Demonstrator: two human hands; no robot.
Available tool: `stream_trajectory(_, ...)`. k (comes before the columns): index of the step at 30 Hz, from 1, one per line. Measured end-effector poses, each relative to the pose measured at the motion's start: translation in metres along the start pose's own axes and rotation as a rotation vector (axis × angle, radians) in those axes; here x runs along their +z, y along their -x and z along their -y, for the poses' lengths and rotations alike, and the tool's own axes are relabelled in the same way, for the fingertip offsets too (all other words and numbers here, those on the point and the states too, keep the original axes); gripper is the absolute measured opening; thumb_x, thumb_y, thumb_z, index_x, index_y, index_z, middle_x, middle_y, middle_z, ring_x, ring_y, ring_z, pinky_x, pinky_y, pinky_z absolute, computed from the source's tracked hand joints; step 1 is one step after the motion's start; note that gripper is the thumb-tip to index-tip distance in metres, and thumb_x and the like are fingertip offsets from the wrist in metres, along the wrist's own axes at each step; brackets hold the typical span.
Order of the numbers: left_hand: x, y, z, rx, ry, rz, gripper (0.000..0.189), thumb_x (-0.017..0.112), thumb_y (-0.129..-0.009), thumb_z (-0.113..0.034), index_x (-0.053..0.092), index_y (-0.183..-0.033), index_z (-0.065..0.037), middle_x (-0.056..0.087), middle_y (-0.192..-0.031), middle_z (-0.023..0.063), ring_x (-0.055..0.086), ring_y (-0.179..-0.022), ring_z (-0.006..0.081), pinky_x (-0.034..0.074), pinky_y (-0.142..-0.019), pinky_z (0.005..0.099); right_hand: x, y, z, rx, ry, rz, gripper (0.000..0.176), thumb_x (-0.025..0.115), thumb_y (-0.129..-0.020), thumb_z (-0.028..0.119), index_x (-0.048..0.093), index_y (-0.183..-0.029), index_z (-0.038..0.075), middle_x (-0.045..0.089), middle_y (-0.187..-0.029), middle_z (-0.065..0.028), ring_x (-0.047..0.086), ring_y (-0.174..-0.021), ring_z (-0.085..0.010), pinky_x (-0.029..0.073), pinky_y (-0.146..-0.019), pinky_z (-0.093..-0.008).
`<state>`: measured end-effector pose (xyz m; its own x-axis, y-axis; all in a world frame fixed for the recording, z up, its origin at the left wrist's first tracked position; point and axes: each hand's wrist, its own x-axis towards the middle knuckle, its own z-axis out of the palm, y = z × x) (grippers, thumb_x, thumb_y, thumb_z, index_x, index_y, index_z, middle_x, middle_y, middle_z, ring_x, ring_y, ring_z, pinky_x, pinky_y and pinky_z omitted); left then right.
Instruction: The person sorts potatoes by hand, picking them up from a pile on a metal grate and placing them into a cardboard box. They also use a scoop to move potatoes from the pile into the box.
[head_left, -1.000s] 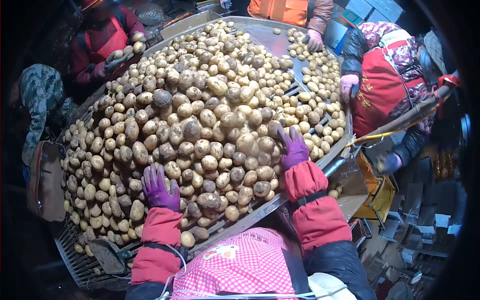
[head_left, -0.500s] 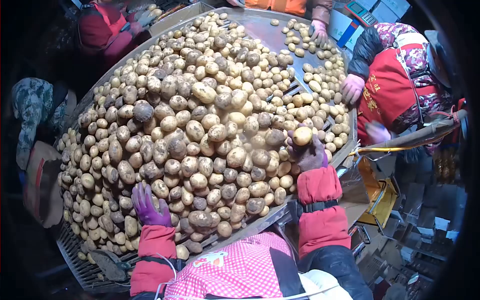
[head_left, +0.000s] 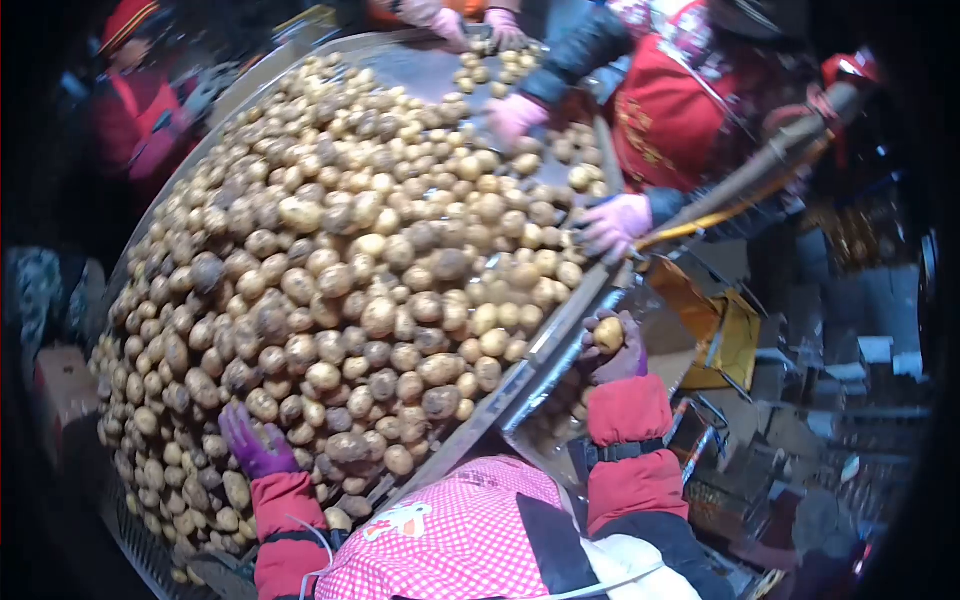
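Observation:
In a purple glove, my left hand (head_left: 258,443) rests on the near slope of a large heap of potatoes (head_left: 330,280), fingers stretched out and apart. My right hand (head_left: 622,362), also gloved, is closed around a single potato (head_left: 608,335). It is outside the table's metal rim (head_left: 522,378), above a plastic-lined container (head_left: 535,425) that has some potatoes in it. Many potatoes in the heap carry dark soil; others look cleaner and yellow.
A co-worker in a red apron (head_left: 665,115) stands at the right, one pink glove (head_left: 615,225) by the rim and another over the potatoes. More pink-gloved hands (head_left: 505,30) work at the far edge. A pole (head_left: 740,180) slants in from the right, near a yellow crate (head_left: 735,345).
My right hand has carried the potato from over the heap to outside the rim. My left hand stays on the heap. The co-worker's hands have shifted, and the view has turned somewhat.

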<state>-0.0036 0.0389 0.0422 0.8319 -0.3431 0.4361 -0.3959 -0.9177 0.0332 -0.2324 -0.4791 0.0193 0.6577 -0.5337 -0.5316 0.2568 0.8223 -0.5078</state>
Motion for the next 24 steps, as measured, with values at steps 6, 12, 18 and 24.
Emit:
stream_trajectory(6,0.019,0.000,0.013,0.116,-0.009,-0.104,0.052,0.050,-0.095,-0.026,0.047,-0.139,0.000,0.050,-0.140,0.0212,0.041,-0.134,0.0427,0.032,-0.112,0.0535,-0.146,0.017,0.150,-0.608,-0.410,-0.284,0.056,0.061,-0.092,0.051,0.055,-0.122,0.005,0.064,-0.120,-0.0145,0.063,-0.108,-0.0297,0.058,-0.084,-0.0399)
stream_trajectory(12,-0.004,-0.002,-0.006,0.010,0.021,-0.021,0.056,0.054,-0.090,-0.022,0.046,-0.141,-0.001,0.045,-0.145,0.0214,0.037,-0.138,0.0424,0.031,-0.114,0.0523,-0.064,-0.011,0.062,-0.353,0.230,-0.059,0.052,0.056,-0.096,0.042,0.051,-0.133,0.005,0.062,-0.122,-0.0139,0.065,-0.100,-0.0273,0.056,-0.078,-0.0356)
stream_trajectory(18,-0.002,0.001,0.002,0.016,0.037,-0.010,0.059,0.057,-0.086,-0.018,0.046,-0.141,-0.002,0.045,-0.146,0.0207,0.036,-0.139,0.0422,0.031,-0.114,0.0521,0.097,-0.003,-0.076,-0.644,1.373,0.385,0.041,0.069,-0.084,0.021,0.065,-0.123,0.010,0.061,-0.129,-0.0180,0.060,-0.118,-0.0293,0.048,-0.099,-0.0407)
stream_trajectory(24,-0.006,-0.001,-0.001,-0.034,0.032,0.026,0.061,0.059,-0.084,-0.020,0.046,-0.141,-0.004,0.044,-0.148,0.0187,0.035,-0.140,0.0411,0.029,-0.115,0.0522,0.157,-0.082,-0.106,-0.887,2.171,0.412,0.063,0.069,-0.075,0.025,0.054,-0.136,0.026,0.038,-0.152,-0.0159,0.043,-0.132,-0.0369,0.040,-0.106,-0.0478)
